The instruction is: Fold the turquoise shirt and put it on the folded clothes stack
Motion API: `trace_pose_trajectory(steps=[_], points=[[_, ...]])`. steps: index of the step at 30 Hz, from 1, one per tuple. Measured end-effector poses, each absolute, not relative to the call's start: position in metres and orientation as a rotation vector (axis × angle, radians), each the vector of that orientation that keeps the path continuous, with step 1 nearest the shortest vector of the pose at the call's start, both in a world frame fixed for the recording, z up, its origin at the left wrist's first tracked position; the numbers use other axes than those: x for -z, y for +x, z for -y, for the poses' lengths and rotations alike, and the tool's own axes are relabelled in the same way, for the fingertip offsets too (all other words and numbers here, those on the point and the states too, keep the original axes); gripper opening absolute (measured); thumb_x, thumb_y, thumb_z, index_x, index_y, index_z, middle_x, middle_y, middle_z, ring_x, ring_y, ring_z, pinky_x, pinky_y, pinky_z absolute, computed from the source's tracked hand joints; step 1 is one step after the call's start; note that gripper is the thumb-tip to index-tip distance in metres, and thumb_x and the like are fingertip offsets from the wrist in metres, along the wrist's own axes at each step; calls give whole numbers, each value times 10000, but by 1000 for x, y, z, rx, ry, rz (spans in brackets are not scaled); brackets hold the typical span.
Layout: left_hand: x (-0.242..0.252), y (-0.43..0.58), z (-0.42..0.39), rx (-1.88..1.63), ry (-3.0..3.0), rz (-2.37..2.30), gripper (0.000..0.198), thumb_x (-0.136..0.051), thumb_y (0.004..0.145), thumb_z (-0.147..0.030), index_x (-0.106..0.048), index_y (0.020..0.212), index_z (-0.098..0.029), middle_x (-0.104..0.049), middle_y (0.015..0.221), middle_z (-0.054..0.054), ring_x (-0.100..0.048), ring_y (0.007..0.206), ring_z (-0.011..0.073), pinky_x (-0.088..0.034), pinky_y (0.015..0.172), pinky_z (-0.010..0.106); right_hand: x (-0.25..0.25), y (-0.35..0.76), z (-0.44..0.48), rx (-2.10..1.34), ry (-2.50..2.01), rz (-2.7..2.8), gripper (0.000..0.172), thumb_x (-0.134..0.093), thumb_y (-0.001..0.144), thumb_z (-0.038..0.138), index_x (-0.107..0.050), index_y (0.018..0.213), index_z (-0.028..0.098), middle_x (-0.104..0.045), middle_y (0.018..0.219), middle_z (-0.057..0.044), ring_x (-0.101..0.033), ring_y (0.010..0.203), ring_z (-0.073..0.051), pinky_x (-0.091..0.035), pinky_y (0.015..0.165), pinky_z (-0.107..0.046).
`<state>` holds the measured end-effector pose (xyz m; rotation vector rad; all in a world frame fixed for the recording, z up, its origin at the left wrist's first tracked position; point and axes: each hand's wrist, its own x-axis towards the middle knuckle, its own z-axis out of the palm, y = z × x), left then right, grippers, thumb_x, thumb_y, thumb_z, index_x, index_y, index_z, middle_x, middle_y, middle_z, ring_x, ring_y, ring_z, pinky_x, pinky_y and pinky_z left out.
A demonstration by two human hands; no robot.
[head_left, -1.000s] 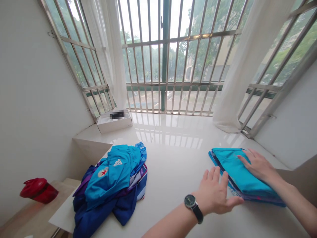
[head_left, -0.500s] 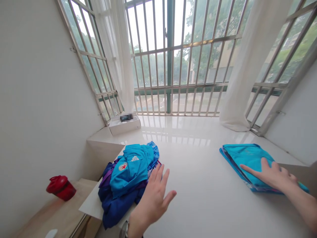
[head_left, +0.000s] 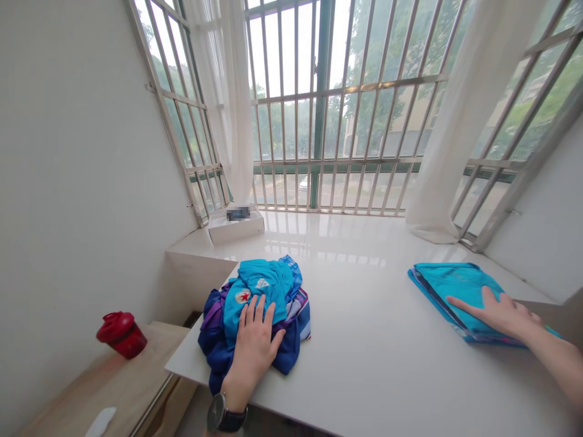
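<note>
A crumpled pile of clothes (head_left: pixel 262 282), light blue on top with navy and purple beneath, lies at the left of the white surface. My left hand (head_left: pixel 255 340), a black watch on its wrist, rests with spread fingers on the front of this pile. At the right, a flat folded stack of light blue clothes (head_left: pixel 455 285) lies near the edge. My right hand (head_left: pixel 507 315) lies on the stack with its fingers apart, the thumb pointing left. Neither hand has its fingers wrapped round cloth.
A white box (head_left: pixel 237 229) with a blurred dark item on it stands at the back left by the barred window. Lower left, a red lidded cup (head_left: pixel 122 335) and a white object (head_left: pixel 101 421) are on a wooden surface. A white curtain (head_left: pixel 437 182) hangs at the right.
My left hand has moved left from the pile's right side onto its front. The view has shifted slightly. My right hand stays on the folded stack.
</note>
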<state>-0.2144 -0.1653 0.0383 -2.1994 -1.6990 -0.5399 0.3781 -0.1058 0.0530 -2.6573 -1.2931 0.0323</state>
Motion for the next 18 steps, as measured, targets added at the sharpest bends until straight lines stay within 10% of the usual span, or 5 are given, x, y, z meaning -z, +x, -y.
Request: trace_pose_trajectory(steps=[9, 15, 18], points=[[-48, -211, 160, 724, -2192, 1710, 263, -438, 963, -152, -672, 1071, -203, -654, 1271, 82, -521, 1281, 285, -433, 1061, 483, -77, 300, 103, 575, -1934, 1531, 870, -268, 881, 735, -470, 1397, 64, -474, 1415, -282, -360, 1393, -379, -278, 1136, -508], [-85, -186, 164, 1039, -2242, 1658, 258, -380, 1008, -179, -628, 1077, -191, -706, 1015, 72, -661, 963, 237, -543, 859, 397, -64, 150, 108, 61, -1245, 2035, 411, -477, 960, 486, -573, 1273, 238, -625, 1297, -129, -582, 1218, -281, -477, 1038, -472], [-106, -165, 170, 1157, -2342, 1611, 261, -360, 1031, -203, -612, 1098, -208, -700, 993, 60, -658, 928, 218, -545, 821, 352, -47, 96, 121, -221, -1002, 2237, 581, -670, 853, 474, -499, 1375, 286, -583, 1371, -118, -574, 1242, -289, -512, 1014, -451]])
